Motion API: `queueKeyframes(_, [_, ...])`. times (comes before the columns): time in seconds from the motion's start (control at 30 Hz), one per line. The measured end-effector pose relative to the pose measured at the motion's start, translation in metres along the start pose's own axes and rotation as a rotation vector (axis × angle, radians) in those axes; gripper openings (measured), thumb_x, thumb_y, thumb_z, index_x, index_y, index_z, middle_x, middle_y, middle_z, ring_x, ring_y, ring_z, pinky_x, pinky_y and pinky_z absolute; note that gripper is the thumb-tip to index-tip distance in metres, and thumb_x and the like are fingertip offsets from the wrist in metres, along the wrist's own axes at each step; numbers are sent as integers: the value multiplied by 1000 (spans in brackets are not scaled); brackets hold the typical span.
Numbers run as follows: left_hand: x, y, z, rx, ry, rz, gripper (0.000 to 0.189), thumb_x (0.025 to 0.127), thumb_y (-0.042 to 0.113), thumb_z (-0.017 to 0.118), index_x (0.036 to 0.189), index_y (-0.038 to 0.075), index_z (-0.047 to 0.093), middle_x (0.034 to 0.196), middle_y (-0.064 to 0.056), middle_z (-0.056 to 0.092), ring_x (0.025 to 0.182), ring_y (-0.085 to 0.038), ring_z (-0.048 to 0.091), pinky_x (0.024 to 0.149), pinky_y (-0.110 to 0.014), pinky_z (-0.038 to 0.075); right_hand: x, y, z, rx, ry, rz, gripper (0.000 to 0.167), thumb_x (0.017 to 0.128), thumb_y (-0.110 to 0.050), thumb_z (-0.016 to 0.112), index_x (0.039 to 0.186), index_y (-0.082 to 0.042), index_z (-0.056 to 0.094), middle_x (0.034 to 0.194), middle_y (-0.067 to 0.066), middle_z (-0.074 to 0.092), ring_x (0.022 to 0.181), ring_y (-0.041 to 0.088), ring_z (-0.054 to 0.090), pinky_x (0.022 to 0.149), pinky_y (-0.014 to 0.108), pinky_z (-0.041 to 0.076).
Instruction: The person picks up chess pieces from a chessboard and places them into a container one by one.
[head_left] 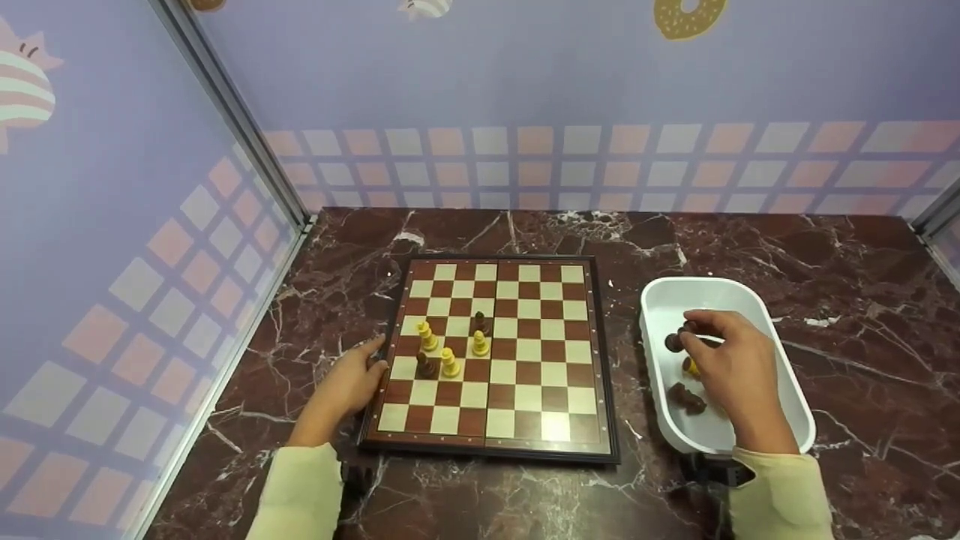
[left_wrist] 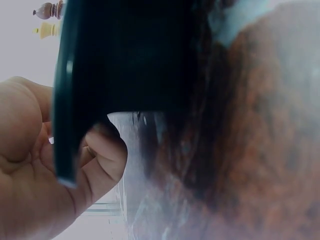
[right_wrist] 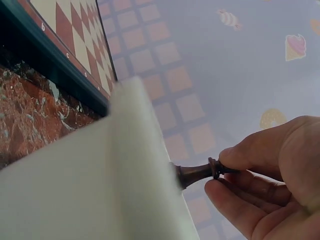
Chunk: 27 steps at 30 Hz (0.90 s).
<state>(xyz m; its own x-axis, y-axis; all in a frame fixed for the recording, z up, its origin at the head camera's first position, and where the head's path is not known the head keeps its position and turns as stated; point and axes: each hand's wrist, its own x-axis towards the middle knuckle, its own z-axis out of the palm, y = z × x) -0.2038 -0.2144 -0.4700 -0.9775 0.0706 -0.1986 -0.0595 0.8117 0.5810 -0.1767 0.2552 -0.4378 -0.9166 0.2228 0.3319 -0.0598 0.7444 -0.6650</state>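
At the left edge of a brown-and-cream chessboard (head_left: 551,352), my left hand (head_left: 349,382) grips the frame. Its fingers bend around the dark board rim (left_wrist: 67,100) in the left wrist view. My right hand (head_left: 731,367) pinches a dark chess piece (right_wrist: 197,173) by its top between thumb and fingers, over a white plastic tray (head_left: 795,405). On the board's left half stand a yellow king (head_left: 427,337), other yellow pieces (head_left: 450,364) and dark pieces (head_left: 426,366). The right hand hides part of the tray's inside.
Inside the tray lie a dark piece (head_left: 686,399) and a yellow piece (head_left: 690,367), partly covered. Board and tray rest on a dark red marbled tabletop (head_left: 360,255). Patterned wall panels (head_left: 525,90) close off the back and the left side.
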Motion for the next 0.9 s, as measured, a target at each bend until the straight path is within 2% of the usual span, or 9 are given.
queueKeyframes(0.07, [0, 0, 0, -9, -6, -5, 51, 102, 13, 45, 151, 4, 33, 95, -22, 61, 61, -22, 58, 66, -38, 50, 0, 1, 0, -13, -11, -6, 23, 84, -10, 70, 106, -7, 74, 100, 11, 72, 97, 29, 68, 82, 24, 42])
queueKeyframes(0.13, [1, 0, 0, -17, -15, -9, 51, 102, 13, 45, 151, 5, 32, 77, -12, 53, 46, -13, 38, 54, -32, 40, 0, 1, 1, -22, -22, -13, 23, 84, -11, 70, 106, -7, 73, 99, 11, 72, 96, 28, 67, 82, 25, 41])
queueKeyframes(0.3, [2, 0, 0, -3, -6, -2, 51, 102, 13, 46, 150, 3, 33, 75, -7, 51, 48, -10, 38, 61, -31, 40, -1, 3, 0, -25, -31, -14, 25, 84, -11, 69, 108, -7, 74, 100, 12, 72, 94, 29, 68, 79, 23, 41])
queueKeyframes(0.4, [2, 0, 0, 2, -6, -8, 51, 102, 14, 45, 151, 5, 33, 84, -13, 56, 50, -12, 39, 66, -34, 42, -1, 4, 0, -29, -21, -16, 24, 83, -10, 69, 107, -6, 74, 98, 12, 72, 93, 29, 68, 77, 21, 41])
queueKeyframes(0.47, [1, 0, 0, 5, -3, -6, 51, 102, 14, 45, 150, 4, 34, 102, -21, 61, 55, -14, 45, 71, -37, 44, -1, 4, 1, -28, -10, -19, 24, 83, -10, 70, 106, -7, 74, 98, 11, 72, 93, 28, 68, 78, 21, 41])
queueKeyframes(0.57, [1, 0, 0, 2, 0, -5, 51, 102, 13, 45, 150, 3, 34, 128, -28, 55, 66, -23, 54, 82, -42, 45, -1, 4, 1, -26, 2, -25, 23, 83, -10, 70, 106, -7, 74, 97, 11, 72, 93, 28, 68, 78, 20, 40])
queueKeyframes(0.63, [1, 0, 1, 0, 5, -1, 51, 102, 13, 45, 150, 2, 34, 139, -29, 48, 83, -29, 60, 88, -45, 44, -1, 3, 1, -24, 13, -30, 23, 83, -10, 71, 105, -7, 75, 97, 10, 72, 92, 25, 69, 78, 19, 41])
queueKeyframes(0.8, [0, -1, 1, 0, 8, -1, 50, 102, 12, 45, 150, 1, 34, 144, -29, 42, 109, -36, 59, 95, -50, 43, -1, 2, 1, -18, 19, -30, 21, 82, -11, 74, 103, -8, 75, 96, 8, 72, 86, 5, 65, 78, 16, 43])
queueKeyframes(0.9, [0, -1, 1, 3, 13, 6, 50, 101, 12, 45, 149, 1, 35, 144, -30, 43, 110, -35, 58, 96, -50, 43, -2, 0, 1, -12, 10, -23, 21, 83, -12, 73, 104, -8, 75, 98, 8, 72, 85, 5, 64, 75, 10, 43])
